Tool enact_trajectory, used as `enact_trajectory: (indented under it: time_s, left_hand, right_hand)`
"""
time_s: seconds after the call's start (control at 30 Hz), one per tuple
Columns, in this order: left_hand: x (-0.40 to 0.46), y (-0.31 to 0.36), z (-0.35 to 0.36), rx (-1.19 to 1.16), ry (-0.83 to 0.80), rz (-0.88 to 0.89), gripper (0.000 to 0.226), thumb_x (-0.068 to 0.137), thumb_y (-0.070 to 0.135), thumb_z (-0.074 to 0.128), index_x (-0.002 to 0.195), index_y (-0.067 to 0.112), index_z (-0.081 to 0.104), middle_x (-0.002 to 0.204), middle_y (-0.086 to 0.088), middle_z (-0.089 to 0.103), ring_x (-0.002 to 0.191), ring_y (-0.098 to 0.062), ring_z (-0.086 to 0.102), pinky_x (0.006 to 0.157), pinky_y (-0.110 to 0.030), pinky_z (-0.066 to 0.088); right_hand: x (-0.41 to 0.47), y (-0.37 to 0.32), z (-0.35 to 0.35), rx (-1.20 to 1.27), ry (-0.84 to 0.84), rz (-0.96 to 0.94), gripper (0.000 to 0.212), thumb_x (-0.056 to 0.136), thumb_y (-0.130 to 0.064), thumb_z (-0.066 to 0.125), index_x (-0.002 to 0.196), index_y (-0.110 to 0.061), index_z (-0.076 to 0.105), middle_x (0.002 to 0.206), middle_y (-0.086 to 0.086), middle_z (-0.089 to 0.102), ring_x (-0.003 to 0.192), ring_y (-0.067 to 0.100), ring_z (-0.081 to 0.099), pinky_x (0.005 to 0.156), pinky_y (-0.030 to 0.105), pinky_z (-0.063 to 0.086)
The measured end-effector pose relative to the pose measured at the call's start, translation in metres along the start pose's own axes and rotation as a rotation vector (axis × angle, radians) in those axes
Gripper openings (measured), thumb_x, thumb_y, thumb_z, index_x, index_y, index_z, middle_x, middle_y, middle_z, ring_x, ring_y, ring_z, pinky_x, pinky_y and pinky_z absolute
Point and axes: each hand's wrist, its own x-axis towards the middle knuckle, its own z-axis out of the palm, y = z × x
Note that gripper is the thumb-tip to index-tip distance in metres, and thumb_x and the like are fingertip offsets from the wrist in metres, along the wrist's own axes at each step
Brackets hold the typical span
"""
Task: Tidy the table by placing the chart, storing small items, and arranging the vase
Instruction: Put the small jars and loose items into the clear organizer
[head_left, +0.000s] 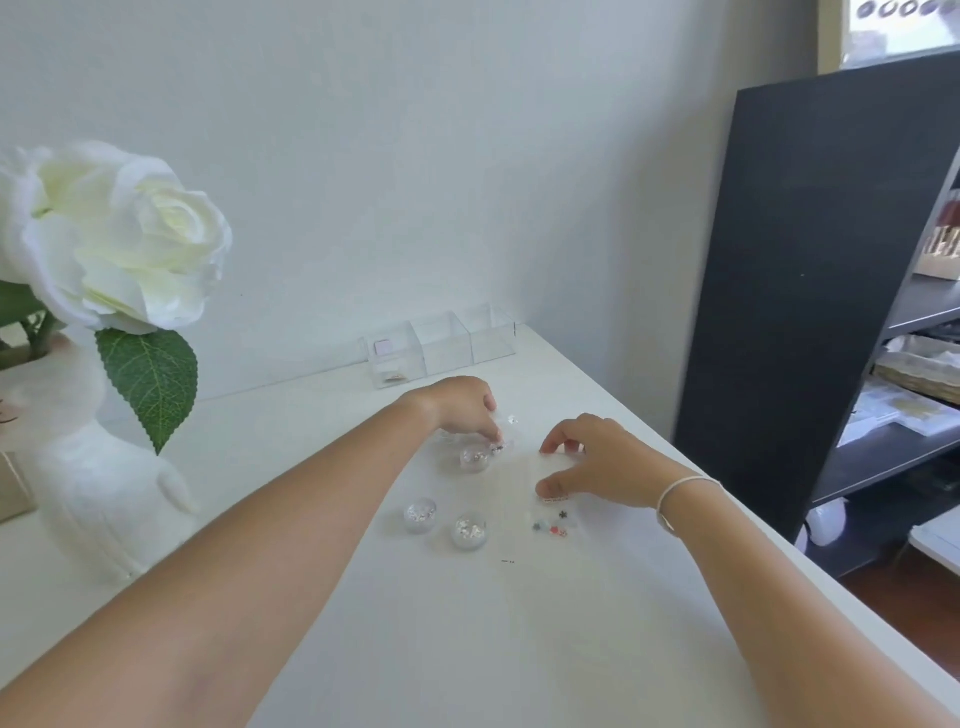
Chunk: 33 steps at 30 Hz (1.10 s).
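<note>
Mid-table, left hand (460, 408) fingertips pinched on tiny sparkly bits above small round clear glitter-filled pot (475, 458). Right hand (587, 460) just right, fingers curled, apparently empty. Clear three-compartment acrylic organiser (441, 348) lies far, beyond left hand; left nearer.

Hidden, cropped, or too fine to read

Left hand (462, 408): fingertips pinch something tiny and transparent above a clear dome (474, 458); item unreadable. Right hand (587, 460): palm faces down, underside hidden; cannot tell if it grips anything. Small colored bits (553, 524) too small to identify. White vase (104, 499) and rose (119, 234) cut by the left edge. Shelf (914, 364) contents blurred, cropped at right. Contents of clear box (395, 358) indistinct.
</note>
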Motion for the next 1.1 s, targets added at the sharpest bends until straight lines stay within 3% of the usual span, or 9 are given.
enact_trajectory:
  time_s: [0.07, 0.13, 0.2, 0.33, 0.43, 0.5, 0.63, 0.83, 1.1]
  left_hand:
    - [0.002, -0.001, 0.0, -0.067, 0.003, 0.0, 0.022, 0.077, 0.026, 0.069, 0.094, 0.022, 0.057, 0.079, 0.008, 0.049, 0.081, -0.018, 0.046, 0.06, -0.025, 0.035]
    - [0.004, -0.002, -0.001, -0.114, 0.014, 0.028, 0.01, 0.077, 0.019, 0.066, 0.084, 0.019, 0.06, 0.075, 0.003, 0.055, 0.075, -0.021, 0.047, 0.055, -0.025, 0.034]
    - [0.005, -0.002, -0.004, -0.183, 0.033, 0.047, 0.004, 0.079, 0.014, 0.061, 0.08, 0.017, 0.06, 0.076, 0.0, 0.056, 0.072, -0.021, 0.047, 0.055, -0.023, 0.034]
    - [0.008, -0.006, -0.022, -0.339, 0.129, 0.042, 0.016, 0.084, 0.01, 0.052, 0.096, 0.012, 0.064, 0.09, 0.009, 0.059, 0.083, -0.01, 0.051, 0.06, -0.014, 0.035]
    - [0.014, -0.01, -0.041, -0.381, 0.248, 0.043, 0.022, 0.085, 0.008, 0.049, 0.1, 0.007, 0.066, 0.109, -0.002, 0.063, 0.087, -0.012, 0.053, 0.065, -0.017, 0.039]
    - [0.021, -0.014, -0.052, -0.38, 0.367, 0.04, 0.024, 0.084, 0.006, 0.048, 0.099, 0.007, 0.066, 0.112, -0.004, 0.064, 0.087, -0.015, 0.057, 0.069, -0.02, 0.039]
    - [0.043, -0.024, -0.069, -0.375, 0.568, -0.011, 0.027, 0.084, 0.009, 0.047, 0.104, 0.013, 0.066, 0.116, -0.005, 0.063, 0.104, -0.022, 0.058, 0.081, -0.025, 0.042]
    - [0.082, -0.033, -0.07, -0.331, 0.658, -0.031, 0.032, 0.086, 0.009, 0.042, 0.109, 0.015, 0.065, 0.121, -0.004, 0.063, 0.108, -0.023, 0.058, 0.086, -0.028, 0.044]
    - [0.114, -0.032, -0.062, -0.211, 0.696, -0.066, 0.037, 0.088, 0.008, 0.039, 0.117, 0.016, 0.061, 0.125, -0.006, 0.061, 0.116, -0.027, 0.052, 0.093, -0.034, 0.044]
  right_hand:
    - [0.001, 0.002, -0.001, 0.124, 0.059, -0.019, 0.029, 0.072, -0.034, 0.073, 0.093, -0.034, 0.053, 0.091, -0.011, 0.045, 0.082, 0.007, 0.047, 0.069, 0.021, 0.036]
    - [0.002, 0.002, -0.001, 0.269, 0.135, -0.026, 0.025, 0.075, -0.026, 0.071, 0.092, -0.032, 0.053, 0.085, -0.014, 0.05, 0.072, 0.002, 0.048, 0.06, 0.019, 0.035]
    - [0.005, 0.001, -0.003, 0.393, 0.184, -0.026, 0.019, 0.08, -0.021, 0.065, 0.089, -0.033, 0.053, 0.08, -0.014, 0.056, 0.069, 0.005, 0.052, 0.058, 0.019, 0.036]
    - [0.017, -0.005, -0.009, 0.524, 0.236, 0.006, 0.016, 0.087, -0.016, 0.051, 0.094, -0.029, 0.059, 0.074, -0.01, 0.053, 0.053, 0.01, 0.046, 0.054, 0.02, 0.038]
    - [0.033, -0.011, -0.016, 0.65, 0.299, 0.038, 0.019, 0.085, -0.012, 0.049, 0.094, -0.024, 0.061, 0.075, -0.003, 0.05, 0.059, 0.014, 0.046, 0.054, 0.023, 0.04]
    - [0.044, -0.014, -0.018, 0.753, 0.357, 0.04, 0.019, 0.084, -0.009, 0.052, 0.094, -0.022, 0.062, 0.08, -0.002, 0.053, 0.064, 0.014, 0.05, 0.053, 0.022, 0.043]
    - [0.067, -0.011, -0.011, 0.952, 0.488, 0.036, 0.02, 0.083, -0.008, 0.054, 0.093, -0.023, 0.062, 0.087, 0.003, 0.058, 0.071, 0.018, 0.054, 0.054, 0.023, 0.047]
    - [0.085, 0.006, 0.004, 1.124, 0.447, 0.029, 0.019, 0.08, -0.009, 0.063, 0.09, -0.024, 0.064, 0.085, 0.008, 0.053, 0.048, 0.007, 0.054, 0.056, 0.026, 0.054]
    - [0.091, 0.011, 0.008, 1.162, 0.49, 0.001, 0.019, 0.081, -0.006, 0.062, 0.09, -0.023, 0.064, 0.08, 0.006, 0.058, 0.048, 0.007, 0.054, 0.053, 0.023, 0.054]
